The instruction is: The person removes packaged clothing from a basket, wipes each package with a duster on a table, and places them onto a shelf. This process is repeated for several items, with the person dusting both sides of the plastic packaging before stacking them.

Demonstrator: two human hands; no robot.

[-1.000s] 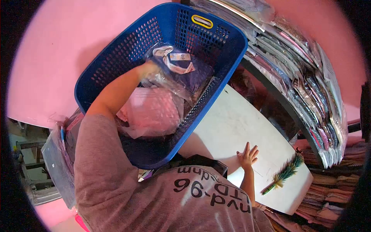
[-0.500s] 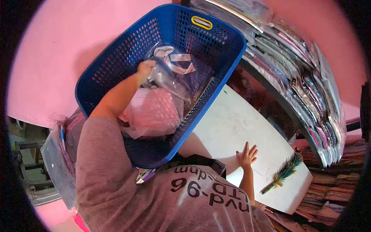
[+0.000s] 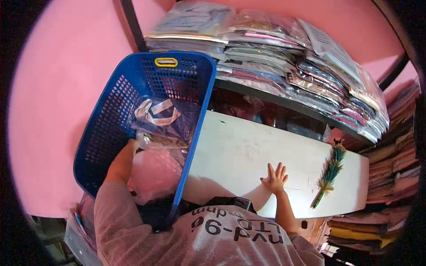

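My left hand [image 3: 130, 150] is down inside a blue plastic basket [image 3: 103, 128], with its fingers curled on the edge of a clear plastic packet [image 3: 162, 122] that holds a dark purple garment. A pink packet [image 3: 155, 174] lies just below the hand in the basket. To the right, my right hand [image 3: 275, 176] rests flat on the white table [image 3: 239, 150], fingers spread and holding nothing. My grey printed shirt fills the bottom of the view.
A shelf behind the table carries stacked garments in plastic bags [image 3: 266, 48]. A green feather brush [image 3: 329, 174] lies on the table's right end. Folded fabric piles [image 3: 390, 177] stand at the far right. A pink wall [image 3: 53, 88] is behind the basket.
The view has swung, so the basket sits further left and the shelf is in full sight. My left hand has drawn back toward the basket's near end. My right hand stays flat on the table.
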